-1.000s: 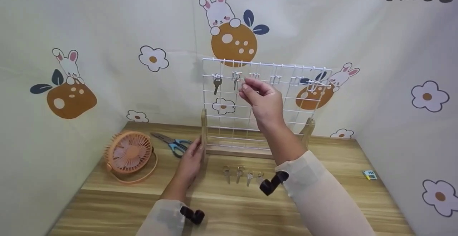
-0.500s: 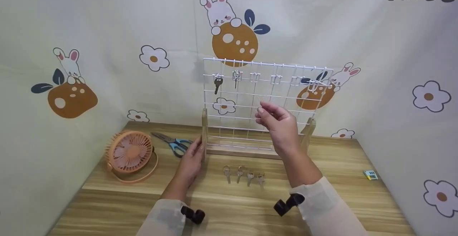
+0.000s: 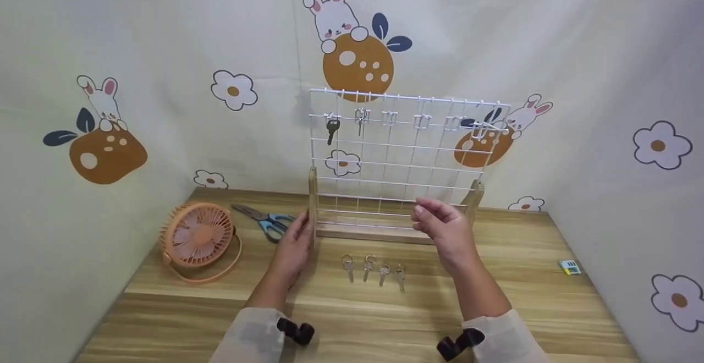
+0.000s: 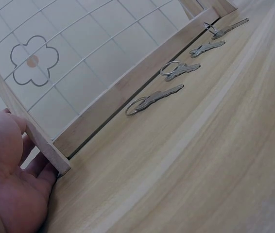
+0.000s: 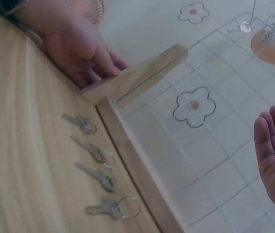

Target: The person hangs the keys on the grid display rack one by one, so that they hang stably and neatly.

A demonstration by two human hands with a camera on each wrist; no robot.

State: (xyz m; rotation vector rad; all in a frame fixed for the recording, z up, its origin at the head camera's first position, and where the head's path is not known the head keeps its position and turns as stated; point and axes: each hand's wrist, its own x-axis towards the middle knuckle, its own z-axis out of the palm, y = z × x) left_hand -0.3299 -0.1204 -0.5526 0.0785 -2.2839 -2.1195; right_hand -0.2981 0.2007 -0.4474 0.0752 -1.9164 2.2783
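Observation:
A white wire grid rack (image 3: 407,97) stands upright on wooden feet and a wooden base bar (image 3: 374,235). My left hand (image 3: 293,250) holds its left wooden post (image 4: 40,141), fingers reaching behind it. Two keys with rings hang from hooks at the grid's upper left, a dark key (image 3: 333,131) and a thinner-looking key (image 3: 361,124). Several silver keys (image 3: 383,276) with rings lie in a row on the table before the base bar. My right hand (image 3: 446,234), fingers loosely bent and holding nothing, is in front of the grid's lower right.
White hooks (image 3: 422,121) continue along the grid's upper wire. Left of the rack lie blue-handled scissors (image 3: 269,224) and an orange fan (image 3: 201,236). A small blue-and-yellow object (image 3: 569,267) sits at the table's right edge. A printed curtain (image 3: 242,143) hangs behind.
My right hand has moved down and to the right, away from the second hanging key, which was swinging slightly. The left hand has stayed at the post.

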